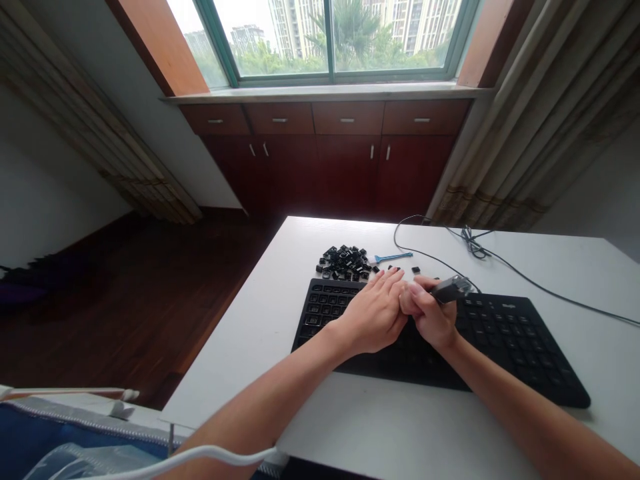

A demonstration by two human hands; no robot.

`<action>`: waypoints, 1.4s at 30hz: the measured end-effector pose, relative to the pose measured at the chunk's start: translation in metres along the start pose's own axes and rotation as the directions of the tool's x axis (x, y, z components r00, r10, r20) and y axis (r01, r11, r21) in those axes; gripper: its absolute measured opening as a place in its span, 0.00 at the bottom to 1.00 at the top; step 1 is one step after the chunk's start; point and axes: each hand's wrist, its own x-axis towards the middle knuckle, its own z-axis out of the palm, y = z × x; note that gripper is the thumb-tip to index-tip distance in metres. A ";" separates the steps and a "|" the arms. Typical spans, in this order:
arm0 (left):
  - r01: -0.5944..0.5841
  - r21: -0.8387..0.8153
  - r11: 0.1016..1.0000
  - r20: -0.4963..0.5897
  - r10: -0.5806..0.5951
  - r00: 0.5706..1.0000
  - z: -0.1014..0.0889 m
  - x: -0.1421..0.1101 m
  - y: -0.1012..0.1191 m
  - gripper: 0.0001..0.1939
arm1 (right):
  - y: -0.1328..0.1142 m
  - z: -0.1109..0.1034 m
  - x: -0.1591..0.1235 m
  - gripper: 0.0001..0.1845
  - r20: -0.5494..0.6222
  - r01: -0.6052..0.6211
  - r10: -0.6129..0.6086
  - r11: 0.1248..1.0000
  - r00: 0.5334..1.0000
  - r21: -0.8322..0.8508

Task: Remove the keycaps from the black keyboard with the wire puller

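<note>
A black keyboard [520, 347] lies at a slant on the white table. Bare sockets without keycaps show at its left end, while keys cover its right end. My left hand [377, 313] rests over the keyboard's middle, fingers stretched forward and nothing visible in them. Beside it, my right hand [433, 317] is closed around a dark-handled tool with a clear, shiny end [453, 289]; its working tip is hidden by my fingers. Behind the keyboard's left part sits a heap of loose black keycaps [345, 261]. A small blue brush [394, 257] lies next to the heap.
A single keycap [416, 270] lies apart behind my hands. A thin black cable [540, 277] with a tied bundle runs across the table's [260, 333] right rear. Beyond stand dark red cabinets [345, 167] under a window. A white cord [215, 453] crosses near the front left edge.
</note>
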 end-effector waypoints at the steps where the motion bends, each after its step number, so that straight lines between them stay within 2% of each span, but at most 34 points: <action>1: -0.009 0.018 1.000 0.010 0.009 1.000 0.000 0.000 0.000 0.26 | 0.000 0.000 -0.001 0.24 0.004 -0.001 0.002 1.000 1.000 -0.013; 6: -0.057 0.051 0.997 0.034 0.056 0.998 -0.004 0.000 0.001 0.26 | -0.008 0.003 0.000 0.24 0.018 0.040 -0.040 0.999 0.999 0.030; 11: -0.041 -0.051 0.998 0.054 0.044 0.998 -0.007 0.002 0.003 0.25 | -0.023 0.003 0.003 0.23 0.020 0.075 -0.077 0.994 0.997 0.081; 14: -0.036 -0.091 0.995 0.017 0.037 0.999 -0.008 0.002 0.005 0.23 | -0.029 0.000 0.003 0.23 0.003 0.074 -0.074 0.996 0.997 0.055; 19: -0.054 -0.138 0.989 -0.081 0.043 0.996 -0.011 -0.005 0.002 0.21 | -0.034 -0.005 0.008 0.22 -0.154 0.070 -0.050 0.990 0.987 0.124; 24: -0.057 -0.141 0.988 -0.156 0.035 0.987 -0.013 -0.009 -0.008 0.15 | -0.030 -0.012 0.018 0.22 -0.324 0.040 0.027 0.979 0.946 0.199; 30: -0.065 -0.116 0.991 -0.187 0.043 0.981 -0.019 -0.010 -0.016 0.08 | -0.022 -0.017 0.024 0.22 -0.390 -0.066 0.175 0.959 0.904 0.277; 34: 0.011 -0.116 0.993 -0.249 -0.040 0.968 -0.032 -0.013 -0.027 0.09 | -0.019 -0.019 0.025 0.23 -0.394 -0.082 0.193 0.956 0.898 0.282; 38: 0.168 -0.066 0.984 -0.339 -0.180 0.923 -0.048 -0.016 -0.047 0.08 | -0.018 -0.018 0.023 0.22 -0.365 -0.091 0.188 0.960 0.912 0.266; 42: 0.291 -0.022 0.957 -0.377 -0.277 0.884 -0.056 -0.019 -0.064 0.08 | -0.016 -0.015 0.021 0.22 -0.348 -0.085 0.161 0.971 0.923 0.224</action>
